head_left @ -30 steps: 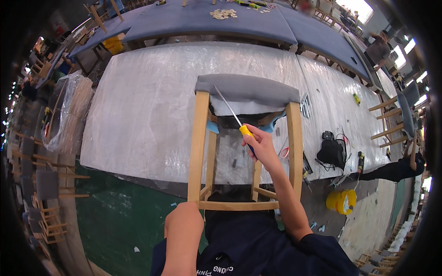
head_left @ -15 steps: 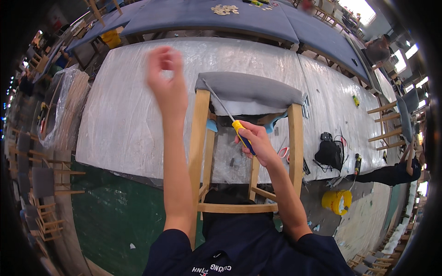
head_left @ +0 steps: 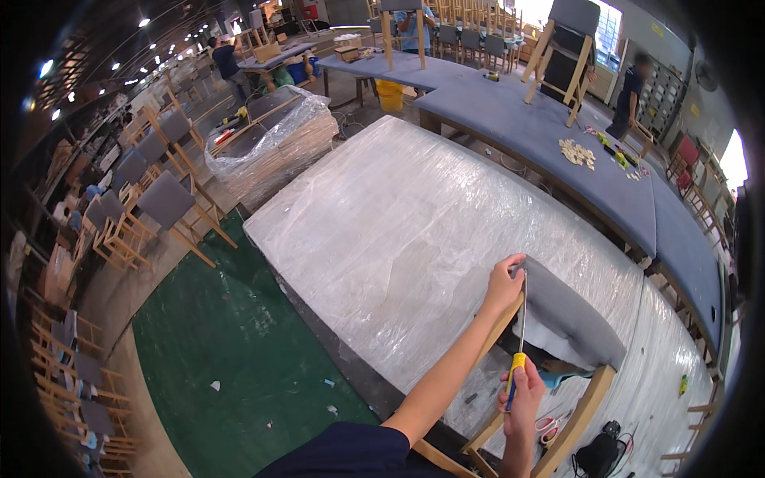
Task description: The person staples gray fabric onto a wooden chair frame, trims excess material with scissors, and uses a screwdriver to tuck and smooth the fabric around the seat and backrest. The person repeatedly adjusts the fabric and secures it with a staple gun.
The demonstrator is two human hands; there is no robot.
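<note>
A wooden chair frame with a grey upholstered panel (head_left: 570, 307) rests on the plastic-wrapped table at the lower right. My left hand (head_left: 504, 288) is at the panel's near-left corner, its fingers closed on the grey cover where it meets the wooden leg. In my right hand (head_left: 526, 392) is a screwdriver (head_left: 519, 361) with a yellow and blue handle. Its long metal shaft points up toward the same corner, and the tip is close to my left fingers. Whether the tip touches the cover or goes under it, I cannot tell. White padding shows below the grey cover.
Red-handled scissors (head_left: 548, 430) and a black pouch (head_left: 599, 456) lie right of the chair. Blue-topped tables (head_left: 510, 107) run along the far side, with wood pieces (head_left: 577, 154) on one. Grey chairs (head_left: 167, 203) stand left, beyond the green floor (head_left: 247, 358). People work farther back.
My left hand has come down from the air onto the panel's corner. The view has swung left, so the chair appears lower right. My right hand still holds the screwdriver.
</note>
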